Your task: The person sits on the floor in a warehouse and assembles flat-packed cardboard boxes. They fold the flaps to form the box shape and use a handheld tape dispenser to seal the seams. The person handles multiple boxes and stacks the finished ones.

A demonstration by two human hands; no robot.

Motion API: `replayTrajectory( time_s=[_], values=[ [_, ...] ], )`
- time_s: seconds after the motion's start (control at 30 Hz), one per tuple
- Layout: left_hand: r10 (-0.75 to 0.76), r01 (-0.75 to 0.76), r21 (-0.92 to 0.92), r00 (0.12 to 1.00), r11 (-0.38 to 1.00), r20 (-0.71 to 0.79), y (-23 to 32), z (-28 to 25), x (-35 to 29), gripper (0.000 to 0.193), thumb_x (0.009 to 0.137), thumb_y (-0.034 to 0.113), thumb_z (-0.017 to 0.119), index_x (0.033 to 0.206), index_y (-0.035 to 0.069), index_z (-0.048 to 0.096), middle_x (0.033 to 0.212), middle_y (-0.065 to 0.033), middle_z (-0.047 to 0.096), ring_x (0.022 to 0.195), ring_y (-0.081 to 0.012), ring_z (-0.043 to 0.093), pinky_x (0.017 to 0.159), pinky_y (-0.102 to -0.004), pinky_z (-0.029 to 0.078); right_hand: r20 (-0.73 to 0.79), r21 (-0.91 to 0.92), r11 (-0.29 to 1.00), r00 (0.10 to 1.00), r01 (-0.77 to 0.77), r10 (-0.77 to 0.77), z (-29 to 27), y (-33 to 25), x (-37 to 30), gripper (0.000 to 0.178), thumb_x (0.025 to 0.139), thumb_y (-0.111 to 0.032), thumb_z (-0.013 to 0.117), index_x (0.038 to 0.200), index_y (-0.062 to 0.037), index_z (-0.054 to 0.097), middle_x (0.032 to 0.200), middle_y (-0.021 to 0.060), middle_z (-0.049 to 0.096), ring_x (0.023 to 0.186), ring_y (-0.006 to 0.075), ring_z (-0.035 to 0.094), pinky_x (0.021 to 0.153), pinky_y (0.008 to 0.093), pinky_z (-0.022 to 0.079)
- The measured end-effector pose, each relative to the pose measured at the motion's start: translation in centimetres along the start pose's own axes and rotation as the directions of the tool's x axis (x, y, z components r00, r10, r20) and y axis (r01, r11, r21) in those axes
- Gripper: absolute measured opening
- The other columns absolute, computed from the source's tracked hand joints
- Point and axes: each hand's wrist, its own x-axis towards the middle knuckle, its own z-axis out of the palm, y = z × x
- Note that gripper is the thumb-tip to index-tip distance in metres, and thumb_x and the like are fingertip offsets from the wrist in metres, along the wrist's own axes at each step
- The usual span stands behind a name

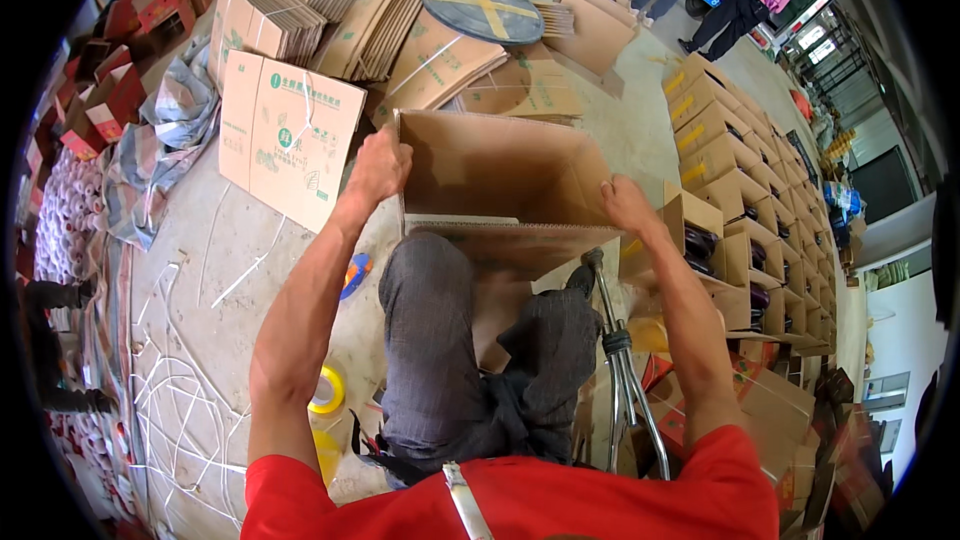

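Grip, head view: left hand (380, 166) grasps the far-left upper edge of an open cardboard box (500, 162), fingers curled; right hand (627, 204) grasps the same box at its right edge. Box position: centre of view, just in front of the seated person's knees, opening toward the camera, brown interior visible. Its near side lies by the left knee (425, 275); contact there cannot be determined. Ahead and to the left: a flat printed carton (285, 135) leans near the left hand, with strapped bundles of flattened cartons (370, 25) behind it. On one bundle lies a grey round disc (482, 10) bearing a yellow tape cross. Right of the box: stacked rows of open boxes (705, 105), several containing dark purple, glossy produce (700, 243). Metal legs (627, 370) stand beside the right knee. Floor, left: tangled white strapping (185, 405), a yellow tape roll (337, 392) and a blue-and-orange object (355, 275).
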Motion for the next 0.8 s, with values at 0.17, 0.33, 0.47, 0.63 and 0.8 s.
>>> replayTrajectory(
  time_s=[0.17, 0.33, 0.47, 0.63, 0.8],
  values=[
    [-0.036, 0.014, 0.336, 0.998, 0.942, 0.06, 2.8, 0.4, 1.6, 0.033, 0.092, 0.015, 0.06, 0.112, -0.012, 0.063, 0.121, -0.0361, 0.064, 0.097, -0.0478, 0.072, 0.085, -0.0504, 0.061, 0.013, -0.113, 0.993, 0.999, -0.031, 0.033, 4.0, -3.1, 0.8, 0.035, 0.098, -0.026, 0.057, 0.091, 0.0043, 0.074, 0.094, 0.031, 0.071, 0.092, 0.0511, 0.069, 0.085, 0.0557, 0.055],
    [-0.073, -0.048, 0.506, 0.973, 0.861, 0.217, 5.9, 3.2, 0.7, 0.035, 0.093, 0.017, 0.064, 0.116, -0.009, 0.064, 0.12, -0.0294, 0.065, 0.098, -0.0391, 0.075, 0.083, -0.0432, 0.063, 0.266, -0.342, 0.93, 0.963, 0.137, -0.045, 5.9, -9.6, 0.7, 0.037, 0.096, -0.034, 0.064, 0.094, 0.0007, 0.078, 0.096, 0.0262, 0.075, 0.092, 0.0457, 0.072, 0.085, 0.0541, 0.058],
    [0.159, -0.31, 0.394, 0.915, 0.865, 0.371, 6.9, 3.7, -0.1, 0.048, 0.091, 0.038, 0.071, 0.111, -0.005, 0.071, 0.119, -0.0239, 0.07, 0.098, -0.0401, 0.073, 0.088, -0.0484, 0.058, 0.342, -0.211, 0.948, 0.926, 0.24, -0.158, 9.2, -7.9, 1.8, 0.046, 0.096, -0.043, 0.067, 0.091, 0.0027, 0.075, 0.085, 0.0235, 0.075, 0.083, 0.0387, 0.074, 0.076, 0.047, 0.059],
    [0.129, -0.088, -0.094, 0.713, 0.992, 0.69, 7.0, 0.0, -3.1, 0.075, 0.085, 0.061, 0.073, 0.119, -0.006, 0.07, 0.115, -0.0234, 0.072, 0.108, -0.0419, 0.069, 0.09, -0.0473, 0.054, 0.469, 0.439, 0.899, 0.848, 0.019, -0.246, 9.9, -1.3, 2.2, 0.024, 0.103, -0.016, 0.057, 0.118, 0.0019, 0.065, 0.081, 0.0112, 0.07, 0.071, 0.0145, 0.068, 0.063, 0.0292, 0.054],
    [0.134, -0.088, -0.101, 0.646, 0.991, 0.751, 7.3, -3.0, -3.6, 0.073, 0.082, 0.059, 0.078, 0.127, 0.002, 0.066, 0.12, -0.0208, 0.069, 0.121, -0.0349, 0.062, 0.098, -0.0445, 0.05, 0.468, 0.769, 0.548, 0.874, -0.33, -0.129, 10.7, -1.5, 1.1, 0.031, 0.106, -0.014, 0.056, 0.131, 0.0038, 0.058, 0.096, 0.0129, 0.073, 0.082, 0.0203, 0.073, 0.071, 0.0328, 0.058]
  ],
)
